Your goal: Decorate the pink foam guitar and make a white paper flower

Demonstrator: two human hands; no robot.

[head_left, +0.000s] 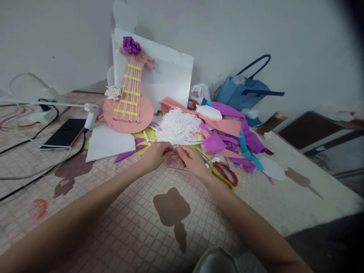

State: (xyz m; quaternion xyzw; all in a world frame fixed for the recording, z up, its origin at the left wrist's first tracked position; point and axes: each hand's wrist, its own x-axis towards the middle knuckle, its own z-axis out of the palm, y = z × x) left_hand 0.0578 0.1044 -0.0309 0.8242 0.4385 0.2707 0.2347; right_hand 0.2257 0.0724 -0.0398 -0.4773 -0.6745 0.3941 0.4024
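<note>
While the left hand (pixel 159 154) and the right hand (pixel 191 158) meet near the middle of the desk (pixel 127 216), each has its thumb and fingers pinched together on a small pale piece (pixel 176 145). That piece sits between the fingertips, too blurred to identify. Just beyond it on the far side lies a tangled heap of white string (pixel 179 124).

Red-handled scissors (pixel 216 164) lie just right of the right hand, near crumpled purple strips (pixel 214 143). Left of the heap, a pink guitar-shaped craft (pixel 128 97) with yellow bars leans against a white board (pixel 169 81), a purple paper flower (pixel 131 44) at its top. Farther left are a white glue gun (pixel 90 118) and a black phone (pixel 66 132); a blue bag (pixel 240 94) stands far right by the wall.
</note>
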